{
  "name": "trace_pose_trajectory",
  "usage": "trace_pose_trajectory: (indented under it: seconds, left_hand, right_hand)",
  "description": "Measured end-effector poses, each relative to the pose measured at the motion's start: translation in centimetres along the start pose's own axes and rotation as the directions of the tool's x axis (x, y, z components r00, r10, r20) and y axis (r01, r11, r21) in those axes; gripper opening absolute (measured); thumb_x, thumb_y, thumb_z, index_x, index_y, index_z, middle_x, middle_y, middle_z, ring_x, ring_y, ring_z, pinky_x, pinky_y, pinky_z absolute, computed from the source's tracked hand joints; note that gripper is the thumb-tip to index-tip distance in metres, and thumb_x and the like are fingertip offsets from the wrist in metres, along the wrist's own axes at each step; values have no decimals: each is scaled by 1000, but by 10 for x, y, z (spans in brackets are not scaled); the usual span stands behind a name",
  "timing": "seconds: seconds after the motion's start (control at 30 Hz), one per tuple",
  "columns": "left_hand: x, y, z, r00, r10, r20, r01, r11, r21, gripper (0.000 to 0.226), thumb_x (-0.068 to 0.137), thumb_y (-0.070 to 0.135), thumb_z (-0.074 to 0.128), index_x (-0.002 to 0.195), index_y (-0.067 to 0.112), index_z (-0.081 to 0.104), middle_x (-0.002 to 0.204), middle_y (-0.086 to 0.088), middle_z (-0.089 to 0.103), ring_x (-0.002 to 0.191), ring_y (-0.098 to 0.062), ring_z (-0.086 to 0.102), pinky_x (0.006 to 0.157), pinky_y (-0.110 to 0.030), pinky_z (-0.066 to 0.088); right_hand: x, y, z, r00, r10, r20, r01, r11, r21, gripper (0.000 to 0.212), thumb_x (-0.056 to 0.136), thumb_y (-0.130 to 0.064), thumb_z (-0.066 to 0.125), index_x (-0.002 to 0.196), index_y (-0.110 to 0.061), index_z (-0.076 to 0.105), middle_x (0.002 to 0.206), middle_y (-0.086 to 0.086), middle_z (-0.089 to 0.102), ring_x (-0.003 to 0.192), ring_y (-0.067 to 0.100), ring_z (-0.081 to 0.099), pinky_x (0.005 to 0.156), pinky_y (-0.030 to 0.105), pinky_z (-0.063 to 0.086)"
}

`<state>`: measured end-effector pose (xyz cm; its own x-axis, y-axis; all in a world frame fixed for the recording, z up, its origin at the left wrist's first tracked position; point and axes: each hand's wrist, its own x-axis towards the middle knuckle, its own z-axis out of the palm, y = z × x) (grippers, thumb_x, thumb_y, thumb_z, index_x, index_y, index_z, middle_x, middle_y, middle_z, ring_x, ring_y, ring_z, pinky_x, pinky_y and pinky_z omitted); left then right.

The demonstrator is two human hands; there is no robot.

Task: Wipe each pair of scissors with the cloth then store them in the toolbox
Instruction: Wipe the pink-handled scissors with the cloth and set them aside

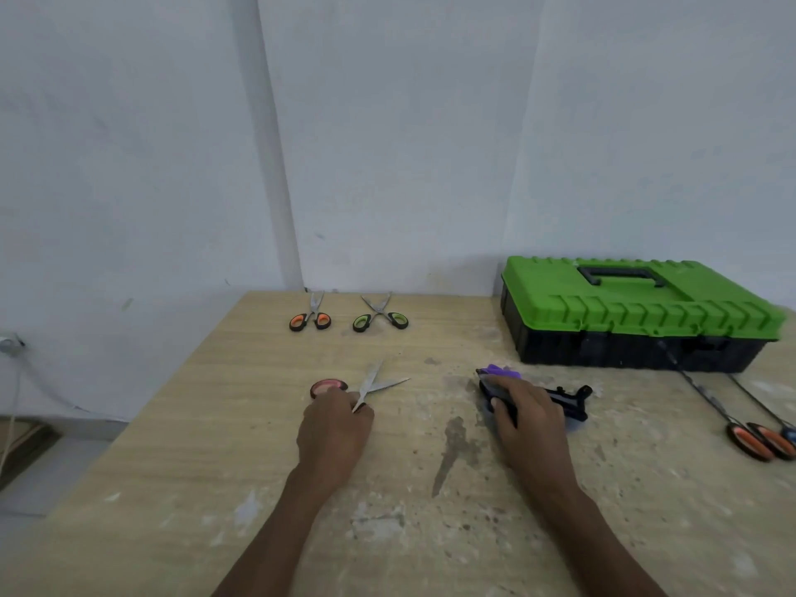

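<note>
Near the desk's (215, 445) middle — a two-handed hold.
We see the left hand (334, 424) pinching the pink-handled scissors (369, 383); the right hand (527, 413) covers the purple cloth (502, 371) — grip we cannot tell; toolbox (637, 308) closed, far right corner.

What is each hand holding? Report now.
Left hand: grips the pink-handled scissors.
Right hand: grips the purple cloth.

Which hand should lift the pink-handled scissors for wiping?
Left: the left hand holds the open pink-handled steel scissors by a handle; the right hand sits farther right, at the purple cloth.
</note>
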<state>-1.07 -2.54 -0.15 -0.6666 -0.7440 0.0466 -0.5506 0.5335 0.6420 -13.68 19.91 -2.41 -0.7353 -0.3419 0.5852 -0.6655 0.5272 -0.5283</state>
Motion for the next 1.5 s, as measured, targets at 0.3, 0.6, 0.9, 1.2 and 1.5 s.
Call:
trace_pose_trajectory:
  seconds: [0.3, 0.6, 0.9, 1.2, 1.5]
  left_hand:
    - [2, 15, -2, 955, -82, 286, 270, 644, -716, 27, 93, 6, 71, 119, -3, 67, 109, -9, 70, 97, -19, 67, 90, -36, 56]
    - [-16, 45, 13, 872, 60, 486, 479, 102, -872, 55, 90, -14, 61, 140, 8, 49, 109, -24, 68, 96, -26, 66, 82, -34, 55]
    - [-28, 51, 28, 861, 189, 472, 455, 129, -881, 40, 90, -12, 62, 118, 14, 51, 119, -24, 72, 102, -26, 70, 81, -32, 59]
    - [-32, 57, 35, 875, 140, 463, 442, 160, -883, 27, 96, 12, 65, 123, 10, 59, 114, -15, 76, 93, -23, 77, 75, -39, 61]
    - [-33, 54, 39, 894, 122, 431, 402, 207, -892, 23, 81, 4, 75, 104, 6, 74, 103, -20, 77, 90, -25, 77, 74, -36, 62]
  right_hand:
    - [-1, 0, -1, 999, 44, 29, -45, 999, 29, 39, 89, -10, 67, 123, -31, 65, 114, -16, 67, 107, 9, 59, 89, 43, 50]
    - [-2, -10, -10, 989, 148, -21, -136, 949, 284, 33, 100, -5, 51, 121, -23, 68, 115, -16, 68, 108, 0, 60, 91, 29, 52]
    - [-3, -22, -19, 950, 295, -103, -207, 841, 499, 28, 103, -9, 51, 121, -23, 65, 121, -17, 66, 113, -6, 58, 89, 10, 47]
    - [-6, -37, -14, 977, 215, -9, -183, 850, 494, 33, 103, -9, 51, 127, -28, 64, 118, -24, 66, 101, -4, 62, 82, 12, 49]
    - [-10, -39, -6, 998, 54, -14, -47, 952, 302, 37, 101, -9, 55, 132, -28, 61, 128, -22, 61, 122, 0, 54, 98, 23, 46]
